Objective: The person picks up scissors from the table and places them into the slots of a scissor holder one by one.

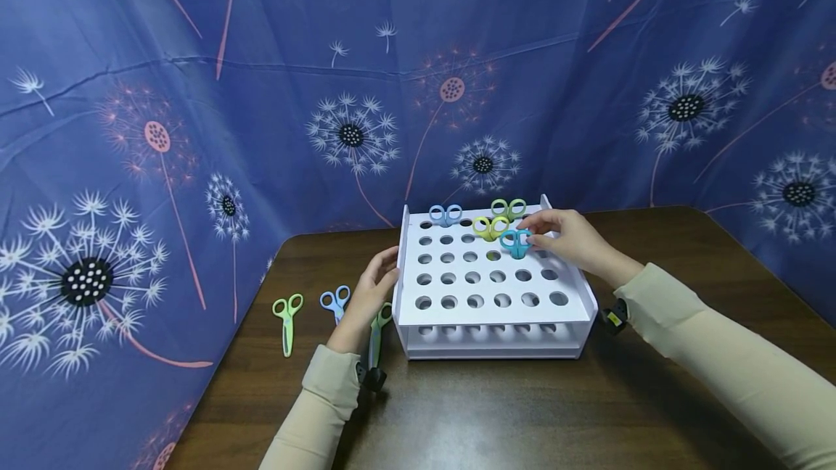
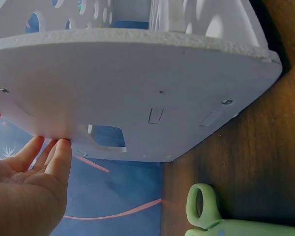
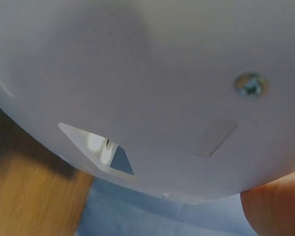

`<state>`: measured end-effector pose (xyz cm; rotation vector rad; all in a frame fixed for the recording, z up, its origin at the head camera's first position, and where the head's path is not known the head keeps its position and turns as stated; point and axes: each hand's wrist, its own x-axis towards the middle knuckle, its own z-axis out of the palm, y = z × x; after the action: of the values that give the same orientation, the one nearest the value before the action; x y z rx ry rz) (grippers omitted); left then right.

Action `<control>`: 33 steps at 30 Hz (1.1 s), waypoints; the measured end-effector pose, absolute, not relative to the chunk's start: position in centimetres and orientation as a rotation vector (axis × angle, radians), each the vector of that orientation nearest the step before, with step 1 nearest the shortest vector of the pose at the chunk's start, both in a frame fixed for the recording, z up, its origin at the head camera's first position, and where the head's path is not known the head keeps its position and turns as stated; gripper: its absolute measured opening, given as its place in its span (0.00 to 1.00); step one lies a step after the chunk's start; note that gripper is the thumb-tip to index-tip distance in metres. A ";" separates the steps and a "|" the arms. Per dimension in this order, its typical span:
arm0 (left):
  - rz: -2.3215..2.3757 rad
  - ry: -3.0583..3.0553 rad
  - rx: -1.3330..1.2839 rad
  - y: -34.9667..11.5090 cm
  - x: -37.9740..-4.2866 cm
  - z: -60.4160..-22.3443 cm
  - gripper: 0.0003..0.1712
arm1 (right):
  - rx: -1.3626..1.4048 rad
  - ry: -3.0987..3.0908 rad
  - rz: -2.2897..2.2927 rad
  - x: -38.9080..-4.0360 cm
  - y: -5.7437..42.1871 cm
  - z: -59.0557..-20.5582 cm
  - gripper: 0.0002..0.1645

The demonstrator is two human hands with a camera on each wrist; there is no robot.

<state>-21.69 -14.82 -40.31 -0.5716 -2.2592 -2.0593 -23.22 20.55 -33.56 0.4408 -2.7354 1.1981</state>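
A white rack (image 1: 460, 316) with rows of round holes stands on the table. Teal scissors (image 1: 515, 242) are handles up at its right part, and my right hand (image 1: 571, 241) pinches their right loop with thumb and fingertips. The blades are hidden. Close by, yellow scissors (image 1: 490, 228) and green scissors (image 1: 508, 208) stand in holes; blue scissors (image 1: 445, 215) stand in the back row, left. My left hand (image 1: 366, 296) touches the rack's left side panel (image 2: 137, 88) with its fingertips, the fingers fairly straight in the left wrist view.
Left of the rack, light green scissors (image 1: 287, 323), blue scissors (image 1: 336, 302) and darker green scissors (image 1: 375, 336) lie on the brown table (image 1: 496, 412). My left forearm partly covers the latter two. A blue dandelion-print cloth (image 1: 555, 114) hangs behind the table.
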 end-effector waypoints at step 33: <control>-2.022 -2.326 -0.565 -14.9 -21.6 -40.2 0.28 | 0.506 -2.734 1.132 -23.5 20.3 -33.6 0.11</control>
<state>-21.63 -14.85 -40.23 -0.5651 -2.3257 -2.0219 -23.51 20.27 -33.59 0.5062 -2.7341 1.1321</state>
